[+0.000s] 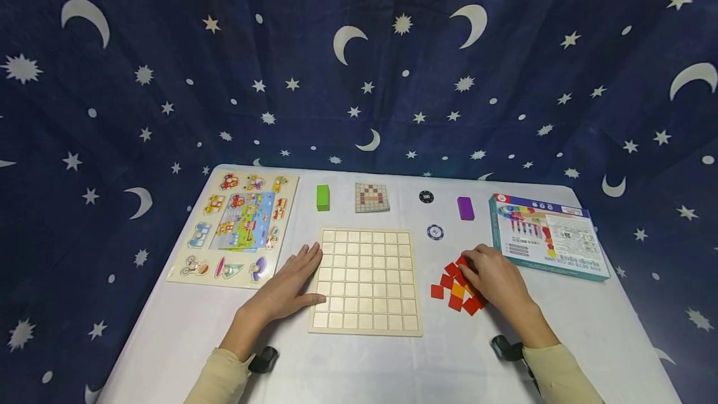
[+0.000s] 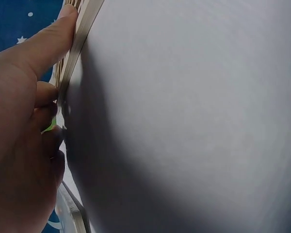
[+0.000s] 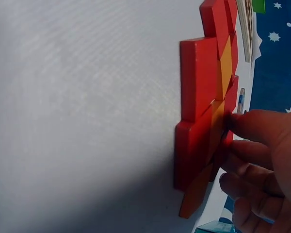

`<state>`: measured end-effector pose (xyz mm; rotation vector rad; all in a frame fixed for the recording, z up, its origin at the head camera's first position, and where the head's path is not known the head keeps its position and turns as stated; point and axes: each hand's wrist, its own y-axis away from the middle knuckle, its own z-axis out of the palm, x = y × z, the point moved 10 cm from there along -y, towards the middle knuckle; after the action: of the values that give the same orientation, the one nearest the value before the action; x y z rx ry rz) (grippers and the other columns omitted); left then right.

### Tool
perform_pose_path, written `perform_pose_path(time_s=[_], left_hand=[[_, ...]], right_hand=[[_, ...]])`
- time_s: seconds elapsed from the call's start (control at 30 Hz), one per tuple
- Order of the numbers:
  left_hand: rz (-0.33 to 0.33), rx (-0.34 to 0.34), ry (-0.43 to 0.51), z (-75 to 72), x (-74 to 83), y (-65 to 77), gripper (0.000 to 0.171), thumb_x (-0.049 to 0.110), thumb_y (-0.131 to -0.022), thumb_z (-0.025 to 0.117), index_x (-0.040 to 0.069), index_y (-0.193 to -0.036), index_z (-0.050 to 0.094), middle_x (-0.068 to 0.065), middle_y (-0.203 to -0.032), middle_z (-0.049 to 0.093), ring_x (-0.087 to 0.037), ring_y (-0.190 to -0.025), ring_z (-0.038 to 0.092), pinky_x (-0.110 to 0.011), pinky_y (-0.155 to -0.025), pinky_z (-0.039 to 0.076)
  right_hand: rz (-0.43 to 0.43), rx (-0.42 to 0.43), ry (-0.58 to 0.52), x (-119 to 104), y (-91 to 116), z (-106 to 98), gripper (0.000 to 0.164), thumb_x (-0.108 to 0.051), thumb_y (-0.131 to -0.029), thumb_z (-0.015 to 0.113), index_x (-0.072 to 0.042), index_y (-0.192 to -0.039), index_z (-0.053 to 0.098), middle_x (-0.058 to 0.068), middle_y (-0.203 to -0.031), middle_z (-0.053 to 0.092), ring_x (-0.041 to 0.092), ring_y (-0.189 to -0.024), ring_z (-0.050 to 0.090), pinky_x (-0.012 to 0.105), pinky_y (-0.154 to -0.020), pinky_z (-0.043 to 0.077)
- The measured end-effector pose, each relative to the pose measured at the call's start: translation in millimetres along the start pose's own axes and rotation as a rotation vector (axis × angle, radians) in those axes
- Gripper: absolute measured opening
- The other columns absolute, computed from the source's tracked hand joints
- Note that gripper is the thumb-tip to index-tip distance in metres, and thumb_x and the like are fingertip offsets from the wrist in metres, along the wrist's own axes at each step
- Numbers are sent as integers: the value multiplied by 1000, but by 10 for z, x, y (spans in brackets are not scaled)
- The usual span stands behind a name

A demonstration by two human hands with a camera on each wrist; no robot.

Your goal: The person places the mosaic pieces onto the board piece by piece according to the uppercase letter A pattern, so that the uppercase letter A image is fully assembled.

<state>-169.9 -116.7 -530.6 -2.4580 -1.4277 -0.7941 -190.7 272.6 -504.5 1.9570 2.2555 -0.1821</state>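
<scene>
My left hand (image 1: 288,282) rests at the left edge of a pale wooden grid board (image 1: 367,282), fingers extended along its side. In the left wrist view the thumb (image 2: 56,39) lies over the board's rim. On the right, my right hand (image 1: 496,276) reaches over a loose pile of square red tiles (image 1: 455,302) and orange tiles (image 1: 457,290). Its thumb and fingers pinch a red tile (image 1: 462,260) at the pile's far side. The right wrist view shows the thumb (image 3: 254,125) and bent fingers close on the tiles; the hand covers part of the pile.
Behind the board are a green block (image 1: 323,197), a pattern card (image 1: 371,197), a black chip (image 1: 426,196), a blue-white chip (image 1: 435,232) and a purple block (image 1: 465,208). A vehicle puzzle board (image 1: 224,270) lies left; a teal-sided box (image 1: 544,235) lies right.
</scene>
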Motion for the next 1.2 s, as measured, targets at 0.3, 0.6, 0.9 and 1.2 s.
perform_pose_path(time_s=[0.3, 0.6, 0.9, 1.2], left_hand=[[-7, 5, -8, -6, -12, 6, 95, 45, -97, 76, 2, -167, 30, -22, -177, 23, -48, -165, 17, -70, -132, 20], [-19, 6, -8, 8, -48, 2, 95, 47, -97, 76, 5, -168, 29, -19, -178, 23, -48, -165, 16, -71, -132, 18], [-4, 22, -15, 19, -52, 3, 95, 47, -97, 75, 5, -168, 29, -15, -177, 26, -48, -165, 18, -71, -132, 20], [5, 31, -3, -4, -41, 13, 94, 46, -96, 76, 4, -168, 31, -15, -177, 28, -48, -165, 18, -72, -131, 20]], right_hand=[[-12, 21, -15, -20, -35, 3, 42, -23, -88, 87, 3, -121, 77, 18, -103, 74, 28, -88, 68, 49, -82, 67], [-20, 98, -31, -184, -120, -81, 43, -25, -88, 86, -1, -123, 78, 17, -107, 74, 29, -92, 68, 48, -81, 67], [-178, 102, -19, -779, -398, -142, 42, -28, -90, 85, -6, -124, 78, 13, -111, 76, 27, -98, 71, 48, -88, 67], [-380, 68, -43, -1577, -752, -15, 35, -32, -95, 81, -11, -123, 79, 6, -115, 76, 22, -101, 72, 43, -86, 65]])
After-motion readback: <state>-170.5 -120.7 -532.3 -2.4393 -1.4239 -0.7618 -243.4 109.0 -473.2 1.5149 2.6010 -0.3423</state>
